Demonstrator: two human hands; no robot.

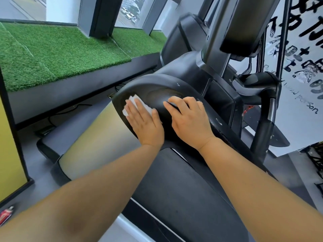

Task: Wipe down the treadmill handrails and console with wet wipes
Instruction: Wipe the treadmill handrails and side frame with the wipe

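The black treadmill console (157, 86) curves across the middle of the head view. My left hand (143, 121) lies flat with straight fingers on a white wet wipe (133, 102), pressing it against the console's left end. My right hand (188, 119) rests on the console just to the right, its fingers curled over a raised edge of the recessed tray. The console's dark screen panel (220, 103) sits further right. A black handrail (262, 84) bends down at the far right. The running belt (174, 180) lies below my forearms.
A raised platform with green artificial turf (61, 53) runs along the left. A yellow panel (8, 154) stands at the left edge. A red and white object (7, 214) lies on the grey floor. Another machine's upright column (227, 23) rises behind the console.
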